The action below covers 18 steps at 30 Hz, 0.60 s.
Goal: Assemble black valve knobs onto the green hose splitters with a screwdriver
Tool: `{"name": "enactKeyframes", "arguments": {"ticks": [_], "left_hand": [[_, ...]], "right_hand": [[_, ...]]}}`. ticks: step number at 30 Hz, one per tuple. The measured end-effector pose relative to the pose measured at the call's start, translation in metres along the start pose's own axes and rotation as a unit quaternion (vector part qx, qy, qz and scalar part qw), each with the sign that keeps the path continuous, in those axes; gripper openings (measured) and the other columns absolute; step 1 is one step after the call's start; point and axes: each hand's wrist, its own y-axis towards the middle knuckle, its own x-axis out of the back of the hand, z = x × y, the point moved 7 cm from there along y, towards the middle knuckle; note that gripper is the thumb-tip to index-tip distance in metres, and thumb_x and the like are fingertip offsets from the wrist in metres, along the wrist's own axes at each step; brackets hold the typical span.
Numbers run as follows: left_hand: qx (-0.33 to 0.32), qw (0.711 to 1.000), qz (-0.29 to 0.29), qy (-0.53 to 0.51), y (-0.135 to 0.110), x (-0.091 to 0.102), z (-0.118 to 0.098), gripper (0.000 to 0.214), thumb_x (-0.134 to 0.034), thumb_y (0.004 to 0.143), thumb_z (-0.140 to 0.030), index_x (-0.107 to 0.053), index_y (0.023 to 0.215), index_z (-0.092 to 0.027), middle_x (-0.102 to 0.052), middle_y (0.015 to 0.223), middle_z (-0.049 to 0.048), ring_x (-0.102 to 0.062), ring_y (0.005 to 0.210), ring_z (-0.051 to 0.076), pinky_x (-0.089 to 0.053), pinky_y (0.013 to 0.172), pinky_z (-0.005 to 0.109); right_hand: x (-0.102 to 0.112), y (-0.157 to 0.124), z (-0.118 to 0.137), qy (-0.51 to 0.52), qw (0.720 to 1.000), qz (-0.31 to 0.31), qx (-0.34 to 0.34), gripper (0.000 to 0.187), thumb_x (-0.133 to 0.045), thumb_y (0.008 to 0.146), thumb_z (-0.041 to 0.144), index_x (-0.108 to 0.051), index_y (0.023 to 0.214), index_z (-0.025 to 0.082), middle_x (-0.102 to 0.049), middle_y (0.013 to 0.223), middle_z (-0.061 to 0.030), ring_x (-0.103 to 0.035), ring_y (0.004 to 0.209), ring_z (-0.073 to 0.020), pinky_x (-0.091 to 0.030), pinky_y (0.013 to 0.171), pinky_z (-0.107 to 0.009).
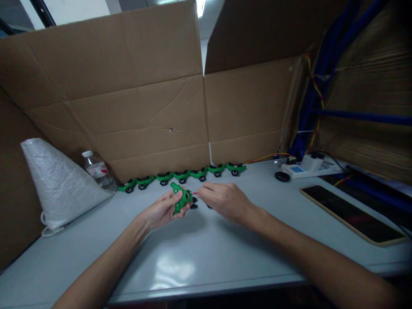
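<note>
My left hand (162, 210) is closed around a green toy car body (180, 199), held just above the grey table (199, 253). My right hand (222, 198) pinches a thin red pin (194, 193) whose tip touches the green body. Small black wheels (193, 203) lie on the table right under the hands. A row of several finished green cars with black wheels (182, 176) stands behind the hands along the cardboard wall.
Cardboard sheets (141, 107) wall off the back and left. A white woven bag (56, 182) and a water bottle (98, 174) sit at the left. At the right lie a dark tablet (350, 213), a white device with wires (301, 168) and a black tape roll (282, 176).
</note>
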Motion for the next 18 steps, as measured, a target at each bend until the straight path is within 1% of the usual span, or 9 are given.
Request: {"name": "enactKeyframes", "arguments": {"ticks": [2, 5, 8, 11, 13, 15, 18], "left_hand": [[0.005, 1.0, 0.005, 0.003, -0.001, 0.0, -0.001, 0.029, -0.08, 0.093, -0.037, -0.069, 0.102, -0.012, -0.071, 0.09, 0.0108, -0.063, 0.065, 0.011, -0.042, 0.05, 0.016], [0.003, 1.0, 0.007, -0.007, 0.0, -0.002, -0.001, 0.028, -0.078, 0.094, -0.037, -0.069, 0.103, -0.013, -0.071, 0.089, 0.01, -0.064, 0.066, 0.011, -0.04, 0.05, 0.017], [-0.043, 0.999, 0.0, -0.008, 0.003, -0.006, -0.004, 0.026, -0.079, 0.094, -0.035, -0.069, 0.104, -0.014, -0.073, 0.094, 0.0107, -0.068, 0.076, 0.015, -0.047, 0.059, 0.02], [-0.104, 0.994, 0.006, 0.021, 0.007, -0.012, -0.008, 0.031, -0.082, 0.091, -0.033, -0.07, 0.113, -0.014, -0.075, 0.099, 0.0113, -0.071, 0.086, 0.019, -0.052, 0.073, 0.027], [-0.124, 0.992, 0.01, 0.039, 0.008, -0.015, -0.01, 0.034, -0.083, 0.091, -0.032, -0.069, 0.116, -0.014, -0.075, 0.099, 0.011, -0.071, 0.087, 0.019, -0.052, 0.079, 0.029], [-0.134, 0.99, 0.009, 0.046, 0.009, -0.017, -0.012, 0.034, -0.082, 0.091, -0.031, -0.069, 0.118, -0.014, -0.076, 0.102, 0.011, -0.071, 0.089, 0.019, -0.052, 0.083, 0.03], [-0.146, 0.989, 0.004, 0.032, 0.007, -0.019, -0.016, 0.036, -0.084, 0.09, -0.031, -0.068, 0.119, -0.016, -0.075, 0.106, 0.0101, -0.071, 0.093, 0.02, -0.052, 0.087, 0.033]], "right_hand": [[0.0, 0.0, -0.005, 0.02, 1.0, -0.005, 0.006, 0.03, -0.043, 0.112, 0.026, -0.068, 0.096, 0.02, -0.068, 0.09, -0.0021, -0.056, 0.072, -0.0138, -0.026, 0.056, -0.029], [0.002, 0.0, -0.008, 0.039, 0.999, -0.012, 0.008, 0.034, -0.041, 0.113, 0.032, -0.068, 0.095, 0.021, -0.067, 0.088, -0.002, -0.057, 0.073, -0.014, -0.027, 0.058, -0.028], [0.003, 0.001, -0.007, 0.064, 0.998, -0.019, -0.013, 0.033, -0.042, 0.113, 0.034, -0.067, 0.098, 0.021, -0.068, 0.091, -0.003, -0.059, 0.076, -0.0146, -0.031, 0.061, -0.027], [0.0, 0.001, -0.006, 0.118, 0.991, -0.008, -0.064, 0.024, -0.047, 0.111, 0.029, -0.065, 0.097, 0.02, -0.07, 0.09, -0.0029, -0.062, 0.076, -0.0151, -0.033, 0.065, -0.026], [-0.003, 0.002, -0.008, 0.17, 0.98, -0.01, -0.104, 0.021, -0.051, 0.109, 0.026, -0.064, 0.093, 0.02, -0.07, 0.084, -0.0013, -0.062, 0.073, -0.015, -0.033, 0.066, -0.026], [-0.005, 0.002, -0.01, 0.225, 0.964, -0.027, -0.137, 0.021, -0.052, 0.108, 0.026, -0.063, 0.091, 0.02, -0.068, 0.079, 0.0005, -0.06, 0.069, -0.0144, -0.033, 0.066, -0.026], [-0.008, 0.003, -0.013, 0.299, 0.939, -0.055, -0.164, 0.023, -0.052, 0.107, 0.029, -0.061, 0.089, 0.02, -0.064, 0.073, 0.0028, -0.056, 0.064, -0.0131, -0.033, 0.064, -0.025]]}}
